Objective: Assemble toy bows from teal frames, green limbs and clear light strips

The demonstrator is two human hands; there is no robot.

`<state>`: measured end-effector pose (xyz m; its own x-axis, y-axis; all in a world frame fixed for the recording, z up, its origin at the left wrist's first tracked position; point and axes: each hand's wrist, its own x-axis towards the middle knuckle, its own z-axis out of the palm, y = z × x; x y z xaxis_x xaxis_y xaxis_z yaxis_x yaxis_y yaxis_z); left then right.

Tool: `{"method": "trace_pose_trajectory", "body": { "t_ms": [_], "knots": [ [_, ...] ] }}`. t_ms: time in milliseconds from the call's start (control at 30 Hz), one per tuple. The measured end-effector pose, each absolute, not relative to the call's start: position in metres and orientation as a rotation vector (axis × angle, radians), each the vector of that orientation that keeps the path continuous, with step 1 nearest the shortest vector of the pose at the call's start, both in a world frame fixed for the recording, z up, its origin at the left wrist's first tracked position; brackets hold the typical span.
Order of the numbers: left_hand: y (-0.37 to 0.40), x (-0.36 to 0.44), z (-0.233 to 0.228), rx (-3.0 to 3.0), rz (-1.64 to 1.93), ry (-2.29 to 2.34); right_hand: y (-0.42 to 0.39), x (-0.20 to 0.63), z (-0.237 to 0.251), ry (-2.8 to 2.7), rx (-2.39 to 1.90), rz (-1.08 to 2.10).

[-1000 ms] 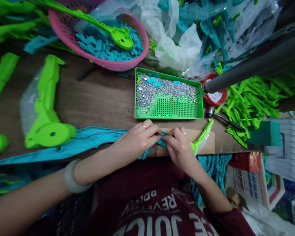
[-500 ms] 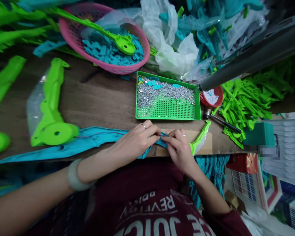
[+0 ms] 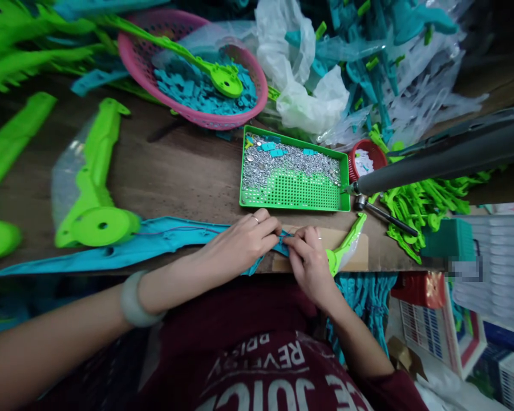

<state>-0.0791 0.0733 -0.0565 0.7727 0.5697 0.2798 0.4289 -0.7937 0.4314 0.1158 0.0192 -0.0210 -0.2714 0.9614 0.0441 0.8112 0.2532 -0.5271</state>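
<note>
A long teal plastic part (image 3: 124, 251) lies along the near edge of the wooden table (image 3: 183, 171). My left hand (image 3: 242, 245) pinches its right end, fingers closed on it. My right hand (image 3: 310, 262) meets the left one at the same spot, fingertips pressed on the teal part. A thin purple cord runs along the part toward my left hand. A green plastic piece (image 3: 346, 245) in clear film lies just right of my right hand on a strip of cardboard (image 3: 346, 254).
A green perforated tray (image 3: 295, 197) of small metal screws sits behind my hands. A pink basket (image 3: 197, 68) holds teal pieces and a green arm. Large green parts (image 3: 94, 182) lie left, plastic bags at back, a small hammer (image 3: 380, 211), a red cup (image 3: 363, 162) and a grey pole (image 3: 445, 162) right.
My hands stay pinched on the teal part's end with only small finger shifts. The view has swung a little, and the grey pole now sits lower at the right.
</note>
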Motion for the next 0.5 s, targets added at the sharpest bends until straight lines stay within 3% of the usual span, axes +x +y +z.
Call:
{"method": "trace_pose_trajectory", "body": {
  "t_ms": [233,500],
  "knots": [
    [0.077,-0.08,-0.058,2.664,0.593,0.714,0.034,0.132,-0.006,-2.21,-1.499,0.816],
    [0.085,-0.078,-0.037,2.835,0.46,0.703,0.027,0.179,0.015,-2.185,-1.636,0.64]
  ]
}}
